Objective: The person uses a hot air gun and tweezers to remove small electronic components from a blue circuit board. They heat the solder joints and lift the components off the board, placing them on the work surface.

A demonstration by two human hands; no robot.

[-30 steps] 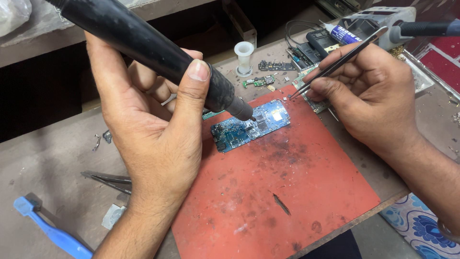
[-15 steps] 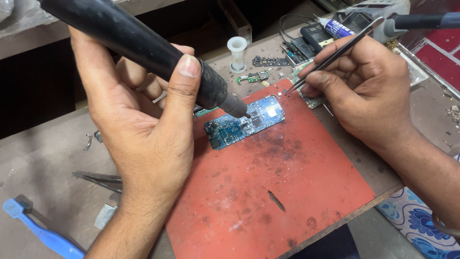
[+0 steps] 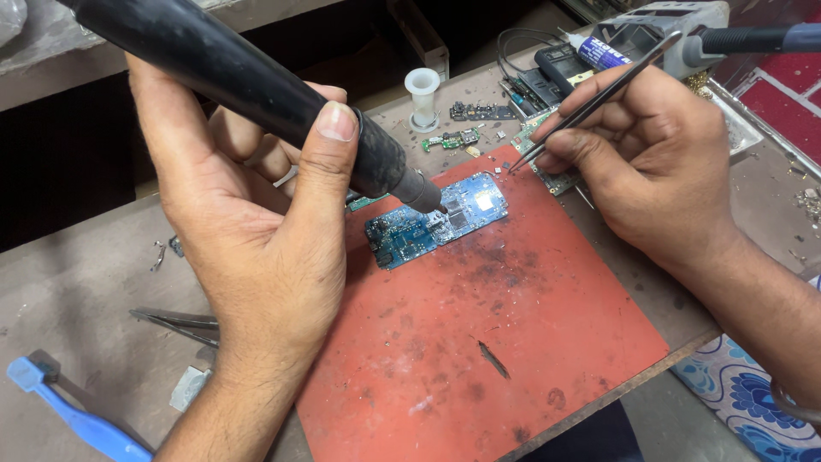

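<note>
Heating looks underway: left hand (image 3: 256, 248) grips the black hot-air wand (image 3: 256, 85), nozzle over the blue circuit board (image 3: 436, 221) on the red mat (image 3: 479, 342); right hand (image 3: 658, 162) pinches tweezers (image 3: 590, 98) just beyond the board, which must next reach the board's chip steadily

Left hand (image 3: 256, 248) aims black hot-air wand (image 3: 256, 94) at blue circuit board (image 3: 436, 221).

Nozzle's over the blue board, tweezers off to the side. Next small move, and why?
Probably bring the tweezers in the right hand down-left to the blue circuit board. The black hot-air handle in the left hand already has its nozzle over the board's middle, while the tweezer tips hang beyond the board's right end, holding nothing visible.
</note>
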